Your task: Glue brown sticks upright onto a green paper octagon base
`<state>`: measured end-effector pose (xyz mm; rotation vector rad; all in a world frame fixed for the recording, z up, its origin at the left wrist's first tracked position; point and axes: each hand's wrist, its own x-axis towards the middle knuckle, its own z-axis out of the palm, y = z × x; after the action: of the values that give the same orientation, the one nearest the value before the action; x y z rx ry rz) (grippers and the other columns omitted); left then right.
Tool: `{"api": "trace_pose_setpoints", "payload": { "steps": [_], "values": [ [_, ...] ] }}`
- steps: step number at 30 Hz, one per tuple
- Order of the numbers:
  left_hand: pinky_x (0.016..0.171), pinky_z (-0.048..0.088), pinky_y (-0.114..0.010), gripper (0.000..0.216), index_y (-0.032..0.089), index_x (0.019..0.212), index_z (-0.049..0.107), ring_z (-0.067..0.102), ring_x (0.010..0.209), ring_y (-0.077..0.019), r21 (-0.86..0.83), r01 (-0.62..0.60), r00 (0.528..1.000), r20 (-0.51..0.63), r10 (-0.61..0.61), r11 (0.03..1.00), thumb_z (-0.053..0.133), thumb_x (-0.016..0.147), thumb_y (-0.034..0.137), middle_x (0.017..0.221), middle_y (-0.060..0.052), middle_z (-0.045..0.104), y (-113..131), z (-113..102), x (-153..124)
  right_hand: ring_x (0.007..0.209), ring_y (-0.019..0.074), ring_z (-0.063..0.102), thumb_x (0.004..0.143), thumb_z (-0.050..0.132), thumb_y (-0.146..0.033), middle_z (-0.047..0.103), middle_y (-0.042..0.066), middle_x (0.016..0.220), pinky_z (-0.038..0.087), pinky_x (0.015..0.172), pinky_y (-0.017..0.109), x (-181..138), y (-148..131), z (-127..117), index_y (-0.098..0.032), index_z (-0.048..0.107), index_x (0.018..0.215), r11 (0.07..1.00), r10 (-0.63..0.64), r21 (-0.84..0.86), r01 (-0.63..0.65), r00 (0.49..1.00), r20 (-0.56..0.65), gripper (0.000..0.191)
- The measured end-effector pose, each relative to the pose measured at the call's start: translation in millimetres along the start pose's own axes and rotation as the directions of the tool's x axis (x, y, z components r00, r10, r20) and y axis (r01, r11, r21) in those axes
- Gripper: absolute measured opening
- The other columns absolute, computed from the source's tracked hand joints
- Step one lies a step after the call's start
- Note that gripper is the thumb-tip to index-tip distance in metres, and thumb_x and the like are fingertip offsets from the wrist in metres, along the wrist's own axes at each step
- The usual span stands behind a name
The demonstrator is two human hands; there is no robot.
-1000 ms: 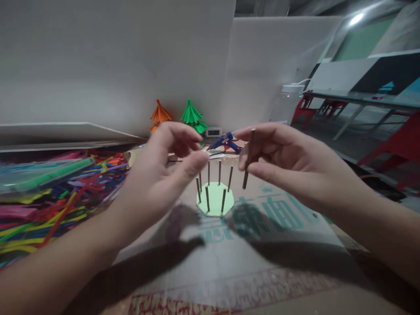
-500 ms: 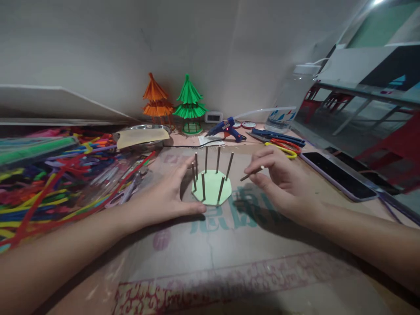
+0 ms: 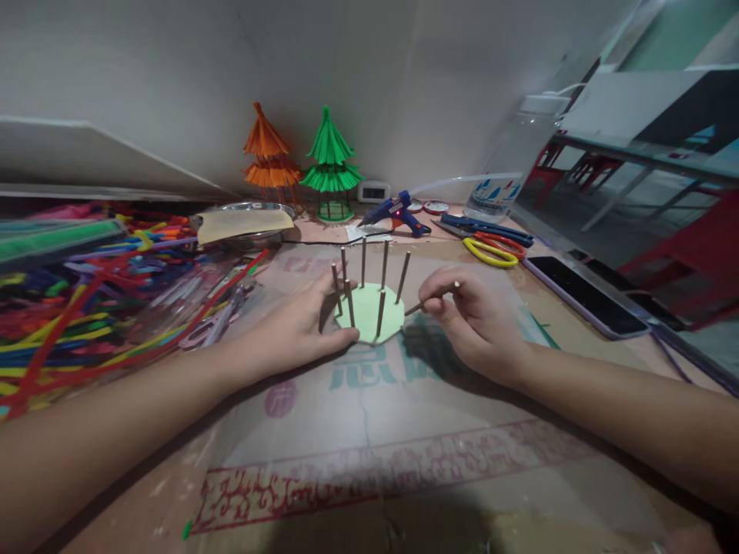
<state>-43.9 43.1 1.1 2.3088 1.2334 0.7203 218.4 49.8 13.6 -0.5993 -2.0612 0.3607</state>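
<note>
Nearest me, a printed board [image 3: 369,438] with a red patterned band lies on the surface [image 3: 144,508]. Beyond it my left hand [image 3: 294,319] is spread, thumb and fingers parted around the left side of a pale green base [image 3: 366,312], the thumb at its front edge. My right hand [image 3: 473,327] pinches a thin brown stick [image 3: 430,298] slantwise, its lower end by the base's right edge (whether they touch, I can't tell).

The base sits flat on the board between my hands. Seven brown posts [image 3: 380,313] already stand around its rim, some leaning slightly; a gap shows at the right, and the held stick isn't upright there yet. The base looks many-sided, smooth and plain.

Farther off are scissors [image 3: 490,252], a glue gun [image 3: 392,209] with a red light, and two tiered models, orange [image 3: 269,146] and green [image 3: 329,158].
</note>
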Motion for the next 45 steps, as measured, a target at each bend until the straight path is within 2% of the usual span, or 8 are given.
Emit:
{"api": "trace_pose_setpoints", "payload": {
  "steps": [5, 8, 12, 19, 24, 30, 35, 45],
  "values": [
    [0.122, 0.032, -0.049, 0.075, 0.022, 0.154, 0.033, 0.044, 0.144, -0.0326, -0.018, -0.071, 0.992, 0.099, 0.073, 0.997, 0.064, 0.087, 0.037, 0.155, -0.012, 0.048, -4.4, -2.3, 1.1, 0.072, 0.0124, 0.059, 0.100, 0.055, -0.023, 0.062, 0.000, 0.081, 0.047, 0.066, 0.026, -0.9, -3.0, -0.2, -0.021, 0.058, 0.093, 0.997, 0.070, -0.024, -0.069, 0.996, 0.045, 0.008],
    [0.122, 0.032, -0.050, 0.077, 0.025, 0.154, 0.034, 0.043, 0.144, -0.0337, -0.040, -0.090, 0.991, 0.096, 0.093, 0.995, 0.067, 0.086, 0.039, 0.157, -0.011, 0.045, -8.6, -1.2, 1.2, 0.069, 0.0119, 0.059, 0.100, 0.057, -0.029, 0.063, 0.000, 0.079, 0.047, 0.063, 0.025, -3.8, -4.7, 1.4, -0.021, 0.058, 0.092, 0.993, 0.117, 0.023, -0.118, 0.991, 0.066, 0.011],
    [0.119, 0.038, -0.050, 0.081, 0.029, 0.154, 0.032, 0.051, 0.138, -0.0318, -0.110, -0.112, 0.989, 0.082, 0.121, 0.988, 0.072, 0.084, 0.039, 0.151, -0.009, 0.052, -12.3, 1.5, 1.1, 0.065, 0.0122, 0.057, 0.100, 0.057, -0.035, 0.062, 0.000, 0.078, 0.046, 0.061, 0.026, -5.1, -4.9, 3.1, -0.022, 0.055, 0.093, 0.986, 0.154, 0.052, -0.157, 0.986, 0.070, 0.015],
    [0.117, 0.039, -0.050, 0.070, 0.028, 0.145, 0.046, 0.050, 0.139, -0.0321, -0.105, -0.099, 0.990, 0.094, 0.108, 0.990, 0.073, 0.082, 0.040, 0.149, -0.008, 0.054, -8.4, 1.2, 5.0, 0.058, 0.0113, 0.050, 0.101, 0.050, -0.031, 0.055, -0.003, 0.070, 0.040, 0.057, 0.027, 0.1, -7.0, 3.7, -0.021, 0.051, 0.089, 0.983, 0.183, -0.015, -0.183, 0.970, 0.160, 0.016],
    [0.116, 0.041, -0.050, 0.071, 0.028, 0.146, 0.041, 0.056, 0.133, -0.0296, -0.116, -0.111, 0.986, 0.112, 0.124, 0.987, 0.072, 0.083, 0.041, 0.143, -0.009, 0.058, -11.3, 2.2, 5.4, 0.059, 0.0122, 0.051, 0.100, 0.049, -0.029, 0.055, -0.002, 0.070, 0.040, 0.058, 0.027, 1.4, -8.5, 4.8, -0.022, 0.051, 0.088, 0.975, 0.221, -0.035, -0.218, 0.956, 0.194, 0.014],
    [0.118, 0.038, -0.052, 0.079, 0.028, 0.151, 0.034, 0.054, 0.135, -0.0312, -0.134, -0.096, 0.989, 0.097, 0.109, 0.986, 0.072, 0.083, 0.041, 0.146, -0.010, 0.056, -11.6, 3.4, 3.4, 0.060, 0.0131, 0.052, 0.100, 0.049, -0.029, 0.056, -0.002, 0.072, 0.042, 0.059, 0.028, 0.9, -8.5, 5.8, -0.022, 0.051, 0.088, 0.971, 0.239, -0.043, -0.236, 0.952, 0.193, 0.014],
    [0.117, 0.039, -0.053, 0.074, 0.027, 0.148, 0.041, 0.054, 0.135, -0.0323, -0.119, -0.095, 0.989, 0.100, 0.108, 0.988, 0.072, 0.082, 0.041, 0.147, -0.010, 0.056, -11.0, 2.9, 3.8, 0.059, 0.0127, 0.052, 0.100, 0.050, -0.029, 0.055, -0.002, 0.071, 0.041, 0.059, 0.028, 0.6, -7.5, 6.2, -0.022, 0.052, 0.089, 0.973, 0.229, -0.033, -0.227, 0.953, 0.201, 0.013],
    [0.118, 0.037, -0.053, 0.077, 0.027, 0.149, 0.039, 0.053, 0.136, -0.0323, -0.085, -0.101, 0.989, 0.103, 0.110, 0.991, 0.073, 0.082, 0.043, 0.148, -0.010, 0.055, -11.8, 3.0, 4.3, 0.060, 0.0122, 0.053, 0.101, 0.050, -0.030, 0.056, -0.002, 0.072, 0.041, 0.059, 0.027, 0.1, -6.8, 6.0, -0.022, 0.053, 0.089, 0.975, 0.220, -0.047, -0.215, 0.957, 0.188, 0.015]
  ]
}}
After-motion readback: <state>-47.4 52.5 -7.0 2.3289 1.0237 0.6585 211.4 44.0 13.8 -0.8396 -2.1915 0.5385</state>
